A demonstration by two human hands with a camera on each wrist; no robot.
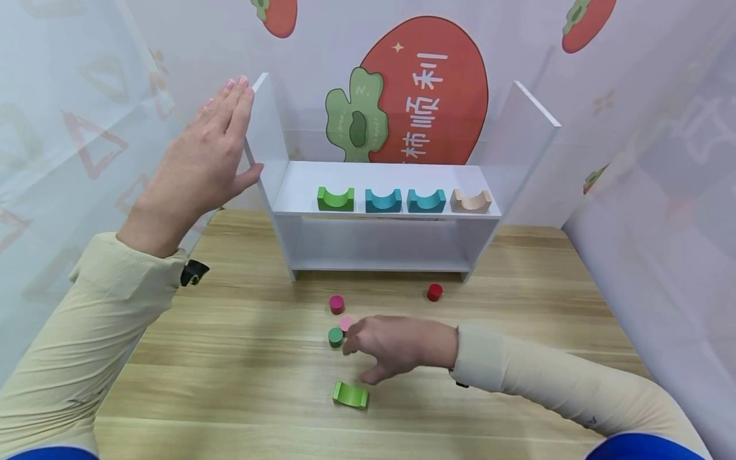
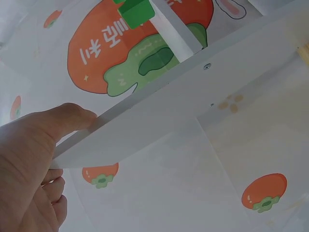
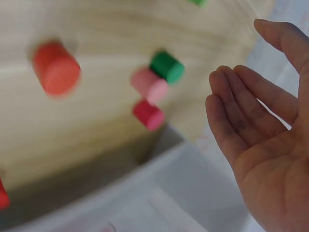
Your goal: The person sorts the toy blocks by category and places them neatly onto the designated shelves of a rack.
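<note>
My left hand [image 1: 204, 150] grips the left side panel [image 1: 267, 121] of a white shelf, its fingers along the outside and its thumb over the front edge. In the left wrist view, the thumb lies at the panel's edge. Over the wooden table, my right hand [image 1: 397, 348] hovers with fingers loosely bent and holds nothing. Close to its fingertips are a green cylinder [image 1: 335, 337] and a pink cylinder [image 1: 345, 323]; a crimson cylinder [image 1: 337, 305] stands just beyond. Nearer me lies a light green block [image 1: 351, 395] with a curved hollow. An orange-red cylinder [image 3: 56, 68] shows in the right wrist view.
On the shelf's upper board [image 1: 379, 172] stand hollowed blocks in a row: a green one [image 1: 336, 200], two blue ones, one of them on the left [image 1: 383, 202], and a beige one [image 1: 471, 202]. A red cylinder [image 1: 435, 292] sits before the shelf's right side. Patterned cloth hangs around.
</note>
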